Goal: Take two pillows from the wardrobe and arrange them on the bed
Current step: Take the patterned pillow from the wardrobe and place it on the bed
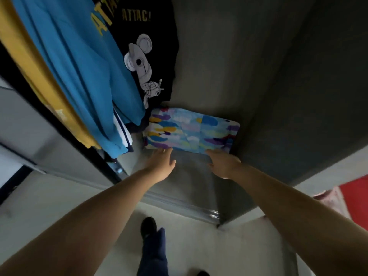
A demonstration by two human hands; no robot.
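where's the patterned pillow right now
In the head view the patterned pillow lies on the wardrobe floor near centre, just below the hanging black shirt, both hands at its near edge.

A pillow [191, 134] patterned in blue, purple, yellow and white brush-like patches is shown. A plain blue shirt [79, 72], a yellow garment [39, 76] and a black shirt [143, 46] printed with white figures and yellow lettering are seen.
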